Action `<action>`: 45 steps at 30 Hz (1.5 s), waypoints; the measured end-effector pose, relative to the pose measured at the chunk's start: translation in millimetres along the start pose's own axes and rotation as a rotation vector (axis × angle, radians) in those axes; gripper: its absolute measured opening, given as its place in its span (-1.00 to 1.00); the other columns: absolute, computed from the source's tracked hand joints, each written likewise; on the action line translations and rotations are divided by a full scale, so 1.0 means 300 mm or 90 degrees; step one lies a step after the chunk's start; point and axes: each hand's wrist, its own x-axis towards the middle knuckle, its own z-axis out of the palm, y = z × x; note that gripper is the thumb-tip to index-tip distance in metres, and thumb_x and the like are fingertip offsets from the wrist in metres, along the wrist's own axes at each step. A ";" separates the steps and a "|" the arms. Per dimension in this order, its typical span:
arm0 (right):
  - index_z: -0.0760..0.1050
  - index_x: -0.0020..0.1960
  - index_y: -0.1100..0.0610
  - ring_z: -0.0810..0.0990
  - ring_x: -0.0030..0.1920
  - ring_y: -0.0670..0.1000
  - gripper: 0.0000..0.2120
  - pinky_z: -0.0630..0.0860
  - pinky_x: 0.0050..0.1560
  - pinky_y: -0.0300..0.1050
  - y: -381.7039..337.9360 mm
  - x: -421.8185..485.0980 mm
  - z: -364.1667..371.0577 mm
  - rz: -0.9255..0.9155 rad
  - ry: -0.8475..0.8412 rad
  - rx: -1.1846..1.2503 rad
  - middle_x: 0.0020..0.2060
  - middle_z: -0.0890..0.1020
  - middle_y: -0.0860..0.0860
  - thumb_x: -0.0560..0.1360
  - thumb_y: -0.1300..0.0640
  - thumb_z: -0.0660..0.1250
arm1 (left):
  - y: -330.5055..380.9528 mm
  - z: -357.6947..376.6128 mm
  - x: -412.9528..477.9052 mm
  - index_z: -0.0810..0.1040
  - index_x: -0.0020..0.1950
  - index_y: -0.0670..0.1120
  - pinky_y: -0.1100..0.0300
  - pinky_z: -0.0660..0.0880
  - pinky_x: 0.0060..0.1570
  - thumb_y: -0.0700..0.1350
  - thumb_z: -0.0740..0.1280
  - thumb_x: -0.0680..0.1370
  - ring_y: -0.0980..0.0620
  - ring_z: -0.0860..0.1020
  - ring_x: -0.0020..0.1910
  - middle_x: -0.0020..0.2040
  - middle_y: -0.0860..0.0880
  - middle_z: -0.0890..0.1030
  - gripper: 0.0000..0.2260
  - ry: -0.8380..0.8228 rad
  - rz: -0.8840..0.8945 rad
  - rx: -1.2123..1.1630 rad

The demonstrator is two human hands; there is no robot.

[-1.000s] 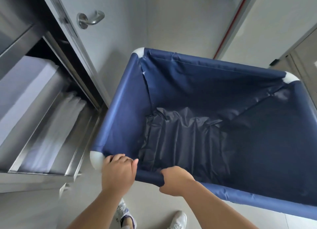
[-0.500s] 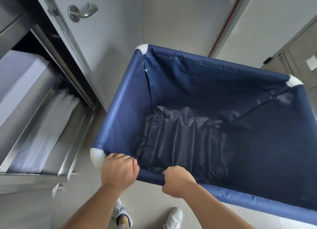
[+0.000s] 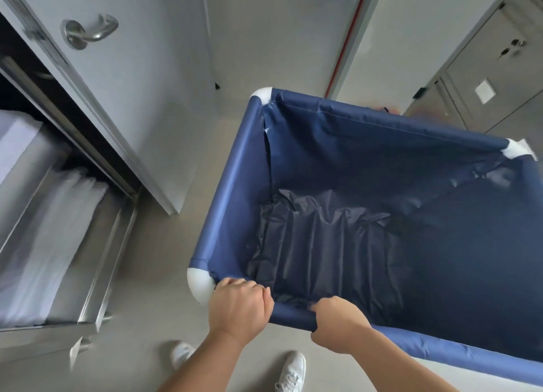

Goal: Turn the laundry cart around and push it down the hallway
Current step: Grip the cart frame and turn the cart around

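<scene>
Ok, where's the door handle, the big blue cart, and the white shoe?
door handle (image 3: 97,28), head view, on the silver lever.
blue cart (image 3: 229,191), head view, on its left rim.
white shoe (image 3: 291,372), head view, on the laces.

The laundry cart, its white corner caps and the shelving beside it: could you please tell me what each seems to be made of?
The laundry cart liner looks like navy woven synthetic cloth, perhaps nylon: slight sheen, creases, visible stitching. Its corner caps look like smooth matte white plastic, rounded and seamless. The shelving appears to be brushed stainless steel, grey with soft reflections.
</scene>
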 end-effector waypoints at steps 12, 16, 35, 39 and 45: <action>0.54 -0.01 -0.03 0.52 -0.22 0.06 -0.77 0.42 -0.24 -0.10 0.054 -0.052 0.050 0.006 0.024 0.048 -0.18 0.59 -0.05 0.36 0.11 0.23 | 0.074 0.023 0.037 0.46 -0.55 -0.04 0.10 0.34 -0.43 -0.05 0.15 0.47 -0.12 0.45 -0.56 -0.58 -0.02 0.48 -0.62 0.008 0.028 0.026; 0.53 0.05 -0.01 0.51 -0.18 0.07 -0.76 0.39 -0.21 -0.09 -0.018 -0.031 0.054 -0.017 0.043 0.034 -0.10 0.61 -0.03 0.40 0.11 0.24 | 0.001 0.013 0.044 0.47 -0.57 -0.05 0.09 0.38 -0.44 -0.05 0.12 0.49 -0.13 0.44 -0.58 -0.59 -0.04 0.48 -0.58 -0.014 0.026 0.055; 0.53 0.09 -0.10 0.55 0.06 0.03 -0.73 0.25 -0.02 -0.07 -0.065 -0.049 0.061 0.117 0.081 -0.050 0.02 0.64 -0.09 0.45 0.11 0.22 | -0.266 -0.050 0.208 0.43 -0.48 -0.10 0.00 -0.02 0.52 0.06 -0.22 0.58 -0.03 0.46 -0.33 -0.53 0.02 0.43 -0.39 -0.171 0.303 0.154; 0.55 0.09 -0.12 0.47 0.10 0.03 -0.75 0.22 0.23 0.02 -0.095 -0.076 0.094 0.221 0.153 -0.041 0.02 0.62 -0.12 0.46 0.10 0.27 | -0.250 -0.051 0.179 0.32 -0.49 -0.11 0.02 0.04 0.50 0.01 -0.19 0.59 -0.07 0.39 -0.37 -0.51 0.01 0.42 -0.46 -0.201 0.293 0.173; 0.54 0.16 -0.17 0.41 0.13 0.05 -0.65 0.08 0.43 0.18 -0.039 -0.092 0.089 0.263 0.172 -0.039 0.02 0.56 -0.12 0.45 0.15 0.28 | -0.171 -0.043 0.106 0.38 -0.43 -0.10 0.05 0.11 0.44 -0.03 -0.16 0.61 -0.07 0.42 -0.38 -0.47 0.01 0.44 -0.49 -0.200 0.228 0.194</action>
